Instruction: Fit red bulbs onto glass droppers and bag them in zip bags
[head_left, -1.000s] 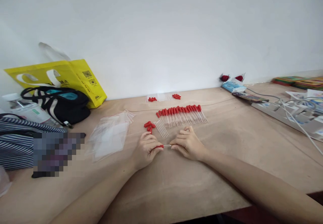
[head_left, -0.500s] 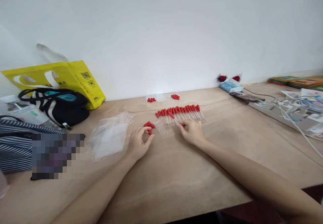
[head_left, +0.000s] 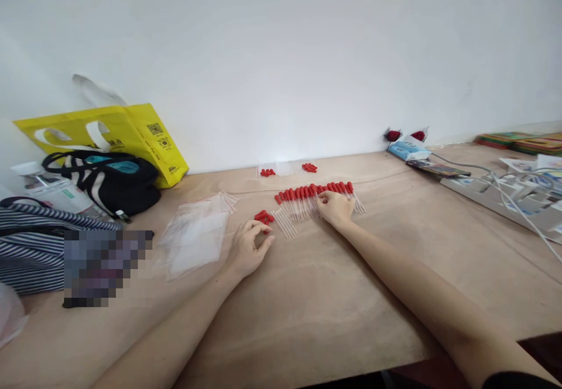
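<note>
A row of thin clear tubes with red caps (head_left: pixel 298 193) lies across the middle of the table. My right hand (head_left: pixel 336 207) is over the row, its fingers pinched at one of the capped tubes. Several uncapped clear tubes (head_left: pixel 285 224) lie at the row's left end. Beside them is a small pile of loose red caps (head_left: pixel 264 217). My left hand (head_left: pixel 250 247) rests just below that pile, thumb and fingers curved apart with nothing visible between them. Clear plastic bags (head_left: pixel 197 234) lie spread to its left.
Near the wall lie small bags with red caps (head_left: pixel 267 172). On the left stand a yellow bag (head_left: pixel 153 137), a black bag (head_left: pixel 140 181), a bottle and striped cloth (head_left: pixel 35 254). Power strips (head_left: pixel 496 202) with cables and a blue packet (head_left: pixel 408 150) are on the right.
My right hand has moved up from the tubes' lower ends to the red caps. A capped tube that lay askew on the row is no longer visible there. The view has shifted slightly.
</note>
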Demonstrator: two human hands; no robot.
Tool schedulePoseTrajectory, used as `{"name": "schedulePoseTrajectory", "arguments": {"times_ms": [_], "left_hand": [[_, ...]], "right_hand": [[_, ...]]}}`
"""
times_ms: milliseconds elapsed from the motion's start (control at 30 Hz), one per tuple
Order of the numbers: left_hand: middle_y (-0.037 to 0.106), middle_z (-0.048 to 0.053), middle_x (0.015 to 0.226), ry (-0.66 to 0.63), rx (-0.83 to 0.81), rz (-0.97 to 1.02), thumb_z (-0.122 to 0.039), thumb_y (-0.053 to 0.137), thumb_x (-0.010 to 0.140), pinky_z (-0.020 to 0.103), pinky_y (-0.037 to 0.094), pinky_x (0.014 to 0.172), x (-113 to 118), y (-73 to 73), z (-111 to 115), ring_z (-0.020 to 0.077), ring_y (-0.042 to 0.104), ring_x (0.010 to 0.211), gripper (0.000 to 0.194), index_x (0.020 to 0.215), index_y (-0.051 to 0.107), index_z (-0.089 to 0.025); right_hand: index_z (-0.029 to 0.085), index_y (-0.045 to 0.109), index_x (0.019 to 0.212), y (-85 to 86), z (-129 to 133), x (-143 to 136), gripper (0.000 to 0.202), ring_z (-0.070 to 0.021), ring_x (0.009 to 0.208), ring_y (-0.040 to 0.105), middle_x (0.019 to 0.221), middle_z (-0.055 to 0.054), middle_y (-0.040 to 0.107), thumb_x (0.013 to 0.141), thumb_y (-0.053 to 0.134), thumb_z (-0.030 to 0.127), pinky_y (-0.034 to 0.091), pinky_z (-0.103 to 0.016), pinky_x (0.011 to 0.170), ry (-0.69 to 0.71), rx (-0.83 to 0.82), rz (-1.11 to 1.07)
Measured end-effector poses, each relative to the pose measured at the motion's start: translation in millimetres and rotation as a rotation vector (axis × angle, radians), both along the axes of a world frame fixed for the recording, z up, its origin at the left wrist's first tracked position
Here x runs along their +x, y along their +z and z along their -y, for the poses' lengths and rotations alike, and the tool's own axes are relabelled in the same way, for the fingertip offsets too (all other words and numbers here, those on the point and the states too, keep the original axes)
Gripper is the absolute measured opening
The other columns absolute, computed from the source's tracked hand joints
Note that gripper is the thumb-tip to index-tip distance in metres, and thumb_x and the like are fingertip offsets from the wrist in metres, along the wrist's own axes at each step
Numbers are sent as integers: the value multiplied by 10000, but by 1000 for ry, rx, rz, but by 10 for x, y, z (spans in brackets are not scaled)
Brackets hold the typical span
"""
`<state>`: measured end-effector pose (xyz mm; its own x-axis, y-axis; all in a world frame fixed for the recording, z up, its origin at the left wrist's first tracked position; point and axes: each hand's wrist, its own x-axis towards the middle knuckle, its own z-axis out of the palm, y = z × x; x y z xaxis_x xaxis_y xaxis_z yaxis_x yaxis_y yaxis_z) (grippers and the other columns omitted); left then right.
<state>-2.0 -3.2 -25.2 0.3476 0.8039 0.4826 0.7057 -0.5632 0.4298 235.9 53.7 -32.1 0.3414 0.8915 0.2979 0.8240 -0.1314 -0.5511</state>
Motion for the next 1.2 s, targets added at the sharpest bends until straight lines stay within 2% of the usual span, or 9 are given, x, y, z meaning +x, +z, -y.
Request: {"name": "schedulePoseTrajectory", "arguments": {"times_ms": [200,400,867,1200], "left_hand": [[577,47,885,19,-1,-20,-212,560,755,387,417,801,-4,-4,-4,207,543,879,86,831,592,-186],[576,42,876,17,-10,-21,-213,564,748,371,420,802,-9,-17,-9,202,543,880,81,817,598,-186],[563,45,888,8,-42,-22,-213,554,752,375,417,815,-15,3,1,201,537,890,78,810,601,-190],[566,51,896,6,-42,-11,-234,549,758,387,416,815,-33,-30,-24,208,538,895,94,817,610,-193]], "right_hand": [[250,683,851,-38,-64,20,246,-217,810,582,795,-39,689,753,473,333,195,-419,847,-23,-28,20],[280,662,938,-54,-83,63,290,-214,837,575,829,-36,683,771,437,357,190,-416,841,-38,-33,93],[245,675,897,-24,-73,128,276,-195,776,564,753,-41,676,771,439,314,198,-380,814,-25,-7,187],[258,698,853,-13,-2,144,248,-233,869,498,812,-55,678,729,486,293,206,-415,819,15,10,163]]}}
